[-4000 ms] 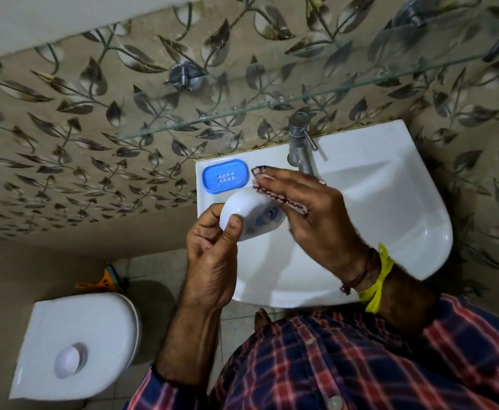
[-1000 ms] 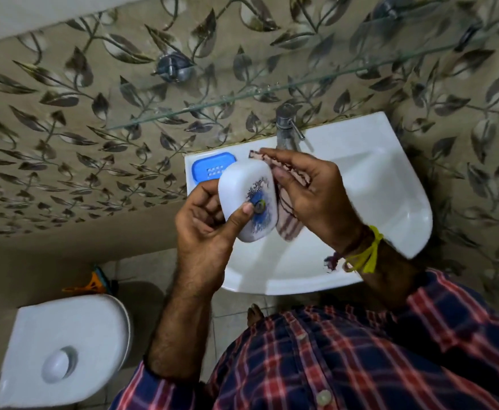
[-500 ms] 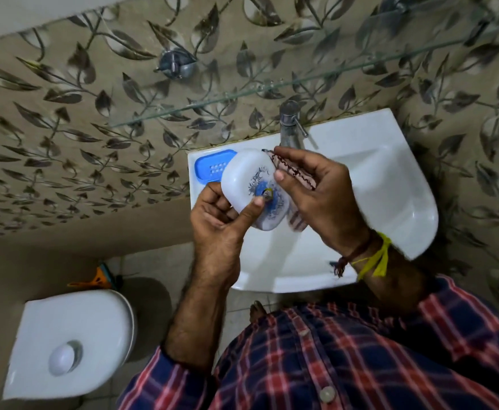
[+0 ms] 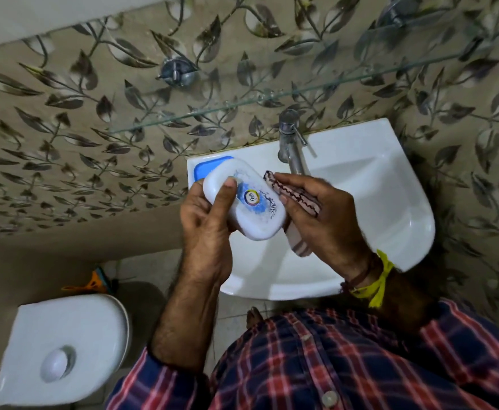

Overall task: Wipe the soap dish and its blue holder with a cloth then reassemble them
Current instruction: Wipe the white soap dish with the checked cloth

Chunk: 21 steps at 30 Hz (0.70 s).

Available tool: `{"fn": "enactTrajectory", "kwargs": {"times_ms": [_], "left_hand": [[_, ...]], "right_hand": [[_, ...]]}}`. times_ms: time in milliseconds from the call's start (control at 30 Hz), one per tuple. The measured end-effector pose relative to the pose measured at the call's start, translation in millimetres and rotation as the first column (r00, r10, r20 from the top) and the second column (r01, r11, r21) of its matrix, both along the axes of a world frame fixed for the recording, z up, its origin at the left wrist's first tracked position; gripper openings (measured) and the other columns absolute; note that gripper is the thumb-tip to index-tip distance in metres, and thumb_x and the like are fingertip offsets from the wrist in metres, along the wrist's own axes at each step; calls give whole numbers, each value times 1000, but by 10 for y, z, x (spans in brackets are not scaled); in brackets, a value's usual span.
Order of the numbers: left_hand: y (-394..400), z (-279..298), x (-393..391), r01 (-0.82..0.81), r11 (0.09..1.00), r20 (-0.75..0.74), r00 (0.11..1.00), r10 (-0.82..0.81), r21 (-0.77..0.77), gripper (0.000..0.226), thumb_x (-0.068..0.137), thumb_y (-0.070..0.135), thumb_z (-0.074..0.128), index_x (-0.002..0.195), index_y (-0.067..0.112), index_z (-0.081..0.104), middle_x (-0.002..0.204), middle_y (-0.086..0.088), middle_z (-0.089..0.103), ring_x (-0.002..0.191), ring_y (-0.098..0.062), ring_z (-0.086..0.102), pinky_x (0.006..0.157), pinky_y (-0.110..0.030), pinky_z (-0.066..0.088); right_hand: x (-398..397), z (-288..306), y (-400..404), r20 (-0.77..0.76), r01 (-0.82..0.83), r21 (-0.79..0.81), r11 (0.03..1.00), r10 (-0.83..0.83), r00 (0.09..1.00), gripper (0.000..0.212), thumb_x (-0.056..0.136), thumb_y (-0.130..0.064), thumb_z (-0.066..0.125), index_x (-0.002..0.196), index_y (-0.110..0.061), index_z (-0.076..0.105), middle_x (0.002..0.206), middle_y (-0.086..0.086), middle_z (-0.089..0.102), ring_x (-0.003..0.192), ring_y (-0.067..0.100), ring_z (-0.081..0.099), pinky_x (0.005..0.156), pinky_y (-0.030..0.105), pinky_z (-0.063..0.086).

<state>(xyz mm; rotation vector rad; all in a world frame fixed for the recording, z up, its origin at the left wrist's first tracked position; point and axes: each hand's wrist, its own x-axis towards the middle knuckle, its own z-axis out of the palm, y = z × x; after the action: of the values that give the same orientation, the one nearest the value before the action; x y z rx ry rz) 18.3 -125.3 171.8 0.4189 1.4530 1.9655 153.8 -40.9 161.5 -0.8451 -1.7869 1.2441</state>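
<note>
Far left, low: white toilet cistern (image 4: 62,347), round flush button on lid, nothing else on it. Behind it on the floor, an orange brush-like item (image 4: 98,284), blurred, can't tell exactly what.

Centre: blue holder (image 4: 205,170) on back-left rim of the white basin (image 4: 390,208), flat; mostly hidden by the dish held in front, contents can't be seen. Basin bowl bare where visible.

Left hand (image 4: 209,229) grips the soap dish (image 4: 248,202) above the basin's left edge, just in front of the holder: thumb across the near face, fingers curled behind. Dish white, rounded-rectangle, tilted w/ long axis running up-left to down-right, closed side toward camera; blue splash print and a round sticker w/ a yellow-orange ring on that face. Inside of dish not visible, so whether anything is in it can't be told. Surface looks glossy, no obvious marks.

Right of dish: cloth (image 4: 297,199), pinkish-beige w/ dark zigzag stitched border, folded, touching the dish's right end; a tail hangs down below the palm. Right hand (image 4: 325,220) holds the cloth, fingers laid along it and curled round, thumb tip on the dish edge. Yellow thread and a dark band on that wrist.

Behind, metal tap (image 4: 291,143) at basin's back rim, spout pointing toward the hands. Glass shelf (image 4: 271,97) on the leaf-pattern wall above. Bottom: plaid shirt, red/navy.
</note>
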Motion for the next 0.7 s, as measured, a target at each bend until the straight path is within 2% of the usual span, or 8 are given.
{"fn": "enactTrajectory", "kwargs": {"times_ms": [133, 200, 267, 333, 400, 500, 567, 700], "left_hand": [[-5, -47, -18, -23, 998, -4, 1000, 24, 56, 9, 95, 13, 64, 104, 14, 64, 93, 0, 76, 83, -14, 72, 65, -33, 60], [33, -45, -6, -54, 995, -48, 997, 58, 87, 13, 94, 12, 64, 105, 15, 60, 93, 4, 76, 85, -12, 71, 67, -33, 60], [93, -22, 81, -107, 991, -78, 990, 114, 82, 24, 92, 13, 68, 112, 9, 57, 99, 0, 75, 91, -17, 71, 76, -41, 61], [141, -39, 212, -149, 987, -85, 985, 153, 55, 39, 90, 16, 67, 122, 0, 52, 109, -13, 71, 102, -27, 68, 91, -54, 58], [179, -105, 291, -156, 987, -74, 985, 158, 42, 32, 97, 13, 62, 124, 2, 50, 118, -21, 66, 108, -33, 65, 96, -59, 54], [210, -147, 267, -158, 987, -51, 986, 159, 29, 24, 104, 12, 52, 126, 4, 47, 122, -25, 63, 108, -34, 64, 88, -52, 59], [190, -152, 221, -139, 990, -41, 989, 140, 24, 26, 104, 20, 51, 126, 6, 49, 118, -18, 67, 105, -29, 66, 81, -44, 61], [81, -163, 122, -65, 997, -74, 995, 62, -44, 32, 97, 37, 54, 121, 15, 55, 112, -5, 71, 101, -23, 70, 76, -44, 62]], "right_hand": [[38, -6, -20, -75, 43, -118, 992, -52, 996, 28, 89, 3, 68, 113, -9, 72, 103, -21, 71, 94, -10, 68, 80, 5, 51], [-1, -29, -44, -34, 88, -179, 980, -96, 995, 27, 87, -1, 70, 112, -12, 73, 100, -18, 74, 93, -6, 70, 85, 16, 55], [-70, -53, -88, 30, 145, -187, 971, -142, 989, 29, 86, -6, 73, 114, -12, 73, 104, -6, 76, 97, 4, 72, 93, 29, 57], [-148, -52, -110, 43, 206, -197, 958, -201, 979, 31, 84, -6, 74, 115, -11, 73, 107, -1, 76, 100, 8, 72, 96, 34, 57], [-192, -42, -135, 44, 242, -191, 951, -238, 970, 33, 83, -7, 76, 115, -11, 73, 108, 0, 76, 101, 10, 71, 96, 35, 56], [-166, -61, -201, 82, 241, -98, 966, -233, 969, 33, 81, -10, 80, 113, -13, 75, 108, -2, 76, 101, 6, 71, 95, 24, 55], [-99, -62, -201, 96, 211, -116, 971, -201, 975, 31, 79, -8, 81, 109, -15, 76, 97, -7, 77, 91, 0, 71, 86, 15, 55], [51, 18, 84, 43, 346, -189, 919, -344, 938, 27, 78, -4, 79, 101, -14, 72, 90, -3, 76, 82, 7, 74, 81, 31, 61]]}}
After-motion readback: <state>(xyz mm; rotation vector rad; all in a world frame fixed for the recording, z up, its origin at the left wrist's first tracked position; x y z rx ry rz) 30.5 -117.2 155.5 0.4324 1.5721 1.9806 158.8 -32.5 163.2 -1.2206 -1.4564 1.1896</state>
